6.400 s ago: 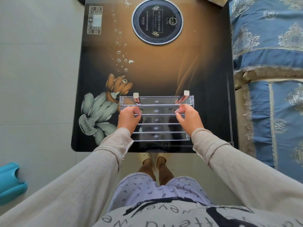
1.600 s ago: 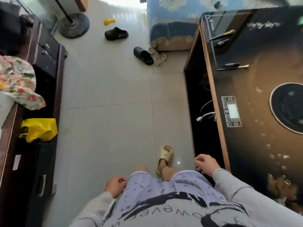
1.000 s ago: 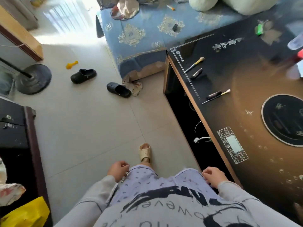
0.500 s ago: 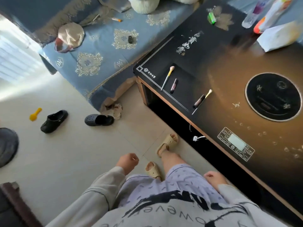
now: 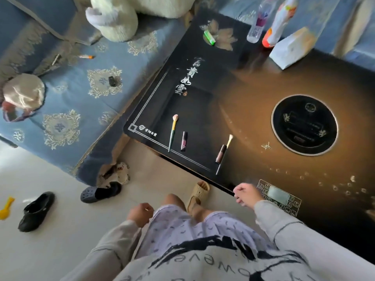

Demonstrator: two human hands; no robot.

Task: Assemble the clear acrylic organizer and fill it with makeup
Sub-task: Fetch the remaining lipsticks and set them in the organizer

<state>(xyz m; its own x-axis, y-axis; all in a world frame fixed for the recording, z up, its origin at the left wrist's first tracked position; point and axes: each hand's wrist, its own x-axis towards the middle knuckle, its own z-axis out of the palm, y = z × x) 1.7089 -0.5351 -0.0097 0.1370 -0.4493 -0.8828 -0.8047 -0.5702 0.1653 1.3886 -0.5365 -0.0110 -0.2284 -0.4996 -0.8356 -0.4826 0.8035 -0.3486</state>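
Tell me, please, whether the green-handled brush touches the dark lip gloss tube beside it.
Apart: the head view shows bare black table between the green-handled brush and the lip gloss tube.

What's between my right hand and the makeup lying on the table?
Nothing visible. Only bare table lies between the right hand and the nearest pieces, the brown tube and thin brush. The green-handled brush and dark tube lie beyond, nearer the corner.
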